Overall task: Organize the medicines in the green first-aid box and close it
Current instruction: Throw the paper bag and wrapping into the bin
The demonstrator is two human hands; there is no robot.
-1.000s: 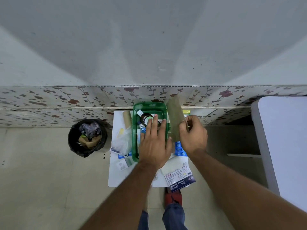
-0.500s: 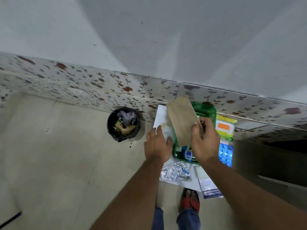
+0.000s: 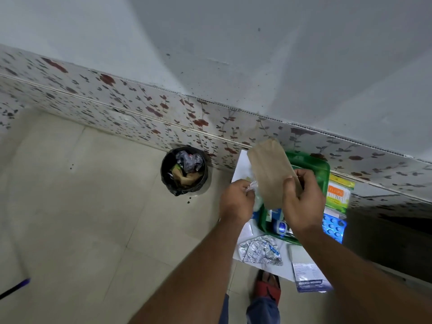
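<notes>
A view from a head-worn camera looks down past two bare forearms at a small white table (image 3: pixel 243 169) pushed against a wall with floral tiles. The right hand (image 3: pixel 301 202) holds a flat brown paper packet (image 3: pixel 272 174) upright, thumb in front and fingers curled behind it, above the open green first-aid box (image 3: pixel 320 169). The left hand (image 3: pixel 237 202) is closed on a crumpled clear plastic bag (image 3: pixel 253 191) just left of the packet; half a second ago this hand was only reaching there, and a second ago it lay flat over the box. The box sits at the far side of the table, its lid off, with a small blue-and-white tube (image 3: pixel 281 226) and other packs lying in its near end. A yellow-and-green packet (image 3: pixel 339 194) and a blue blister pack (image 3: pixel 333 226) lie just right of the box. A crumpled silver foil strip (image 3: pixel 259 250) and a white-and-blue leaflet (image 3: pixel 308 278) rest on the near part of the table. On the floor to the left stands a round bin with a black liner (image 3: pixel 184 170), holding scraps. Compared with a second ago, the camera has swung left, so the box now appears at the right. A red sandal (image 3: pixel 267 286) shows below the table edge.
</notes>
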